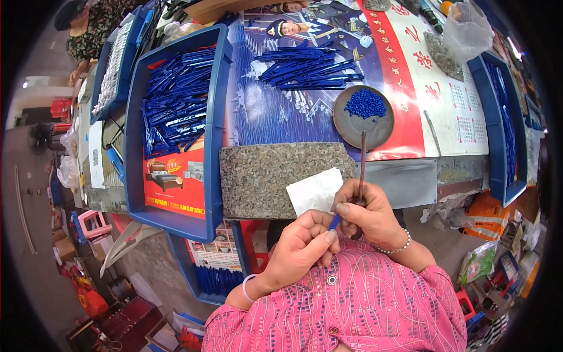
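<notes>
My left hand [308, 243] is closed in a pinch on a small blue piece [335, 222], most of it hidden by the fingers. Right beside it, my right hand [375, 216] grips a thin reddish-brown rod [363, 161], and its fingertips meet the blue piece's upper end. Seen from here, the rod's far tip overlaps a round grey dish [347, 130] holding a heap of small blue grains [365, 105]. A folded white paper [315, 191] lies on a speckled granite slab [258, 176] just beyond my hands.
Long shiny blue strips fill a blue tray [134, 146] on the left; more strips [308, 66] are piled on the poster-covered table. Another blue tray [495, 126] stands at the right edge, and one with blue pieces [185, 264] sits below. A person [97, 38] is at far left.
</notes>
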{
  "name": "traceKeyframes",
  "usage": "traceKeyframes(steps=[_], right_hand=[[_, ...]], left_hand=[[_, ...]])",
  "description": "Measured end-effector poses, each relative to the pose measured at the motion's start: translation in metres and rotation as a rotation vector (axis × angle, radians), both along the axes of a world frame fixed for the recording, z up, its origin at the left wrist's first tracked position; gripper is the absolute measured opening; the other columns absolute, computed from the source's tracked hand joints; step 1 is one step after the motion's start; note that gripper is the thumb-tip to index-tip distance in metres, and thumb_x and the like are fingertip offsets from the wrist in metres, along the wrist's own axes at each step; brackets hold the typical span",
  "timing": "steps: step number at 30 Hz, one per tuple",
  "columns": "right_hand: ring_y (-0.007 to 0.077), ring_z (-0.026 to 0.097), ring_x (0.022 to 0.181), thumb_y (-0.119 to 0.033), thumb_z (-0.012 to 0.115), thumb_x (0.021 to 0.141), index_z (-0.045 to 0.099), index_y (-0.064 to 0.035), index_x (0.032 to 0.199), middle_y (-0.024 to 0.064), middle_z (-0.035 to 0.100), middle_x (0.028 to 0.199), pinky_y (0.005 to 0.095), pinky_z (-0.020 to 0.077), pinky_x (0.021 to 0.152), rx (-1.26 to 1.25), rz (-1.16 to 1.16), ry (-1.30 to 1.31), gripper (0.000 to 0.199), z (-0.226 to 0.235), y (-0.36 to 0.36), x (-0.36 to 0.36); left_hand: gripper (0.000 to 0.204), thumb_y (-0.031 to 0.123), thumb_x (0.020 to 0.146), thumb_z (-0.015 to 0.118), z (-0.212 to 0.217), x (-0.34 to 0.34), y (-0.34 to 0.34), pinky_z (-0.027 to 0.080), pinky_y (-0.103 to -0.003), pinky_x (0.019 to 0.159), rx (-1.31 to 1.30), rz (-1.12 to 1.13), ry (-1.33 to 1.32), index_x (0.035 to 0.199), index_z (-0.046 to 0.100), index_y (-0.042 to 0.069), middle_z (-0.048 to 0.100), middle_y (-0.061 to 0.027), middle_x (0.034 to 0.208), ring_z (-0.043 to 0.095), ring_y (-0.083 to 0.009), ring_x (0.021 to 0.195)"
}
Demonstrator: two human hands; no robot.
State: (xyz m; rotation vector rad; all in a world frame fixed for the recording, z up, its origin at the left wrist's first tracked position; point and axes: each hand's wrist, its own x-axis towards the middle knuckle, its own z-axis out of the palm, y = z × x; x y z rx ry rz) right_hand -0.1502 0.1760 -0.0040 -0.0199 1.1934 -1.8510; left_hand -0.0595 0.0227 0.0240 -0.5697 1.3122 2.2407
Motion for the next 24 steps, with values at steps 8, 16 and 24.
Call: traceKeyframes(steps=[8,16,24], right_hand=[[0.0055,0.047,0.047,-0.016,0.060,0.087,0.051,-0.0041,0.083,0.0000,0.051,0.062,0.0189,0.0364,0.042,-0.013,0.011,-0.084,0.015,-0.008,-0.003,0.002],[0.0058,0.045,0.047,-0.018,0.061,0.087,0.050,-0.0034,0.084,-0.0001,0.050,0.062,0.0199,0.0368,0.044,-0.023,0.007,-0.148,0.018,-0.010,-0.005,0.001],[0.0082,0.048,0.044,-0.015,0.061,0.085,0.054,-0.0003,0.088,0.0037,0.053,0.062,0.0205,0.0378,0.040,-0.081,-0.056,-0.168,0.017,-0.011,-0.006,0.002]], left_hand=[[0.014,0.010,0.093,0.046,-0.005,0.004,0.001,0.038,-0.017,0.050,0.046,0.053,0.006,0.102,0.046,0.000,0.057,-0.0026,0.075,0.050,-0.0041,0.056],[0.013,0.008,0.092,0.047,-0.004,0.002,0.001,0.040,-0.017,0.050,-0.022,0.056,-0.005,0.102,0.046,0.000,0.058,-0.0042,0.076,0.051,-0.0050,0.055],[0.015,0.001,0.087,0.055,0.000,0.002,0.009,0.046,-0.019,0.053,-0.356,0.075,0.164,0.100,0.048,-0.003,0.065,-0.0100,0.081,0.060,-0.0073,0.065]])
